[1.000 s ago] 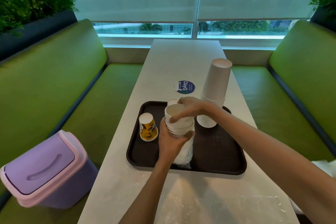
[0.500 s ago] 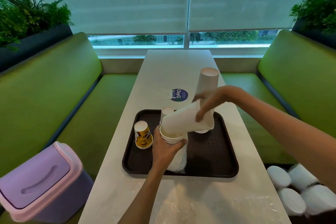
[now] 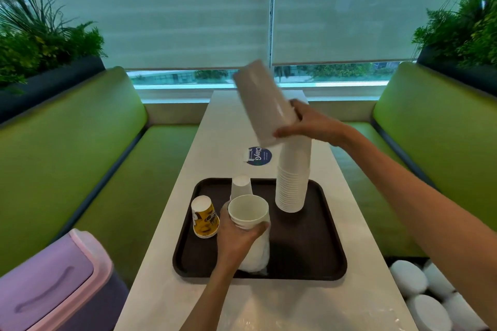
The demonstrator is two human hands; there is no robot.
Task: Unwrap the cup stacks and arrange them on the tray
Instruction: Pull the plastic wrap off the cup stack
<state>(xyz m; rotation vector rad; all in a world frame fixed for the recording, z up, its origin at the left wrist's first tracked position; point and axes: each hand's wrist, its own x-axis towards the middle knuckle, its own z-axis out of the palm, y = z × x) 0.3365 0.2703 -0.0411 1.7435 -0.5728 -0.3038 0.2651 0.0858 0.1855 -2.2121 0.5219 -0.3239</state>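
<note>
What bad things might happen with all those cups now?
1. The tall stack on the tray looks a little crooked. Dropping the tilted cups from the right hand onto it might topple it.
2. The left hand grips the half-wrapped stack close to the yellow cup, so a tug on the wrap may knock that over.

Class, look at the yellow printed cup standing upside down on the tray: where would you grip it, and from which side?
Probably grip the yellow cup round its lower wall, coming from its left. It stands base up and narrows upward, and the left hand crowds its right side.
</note>
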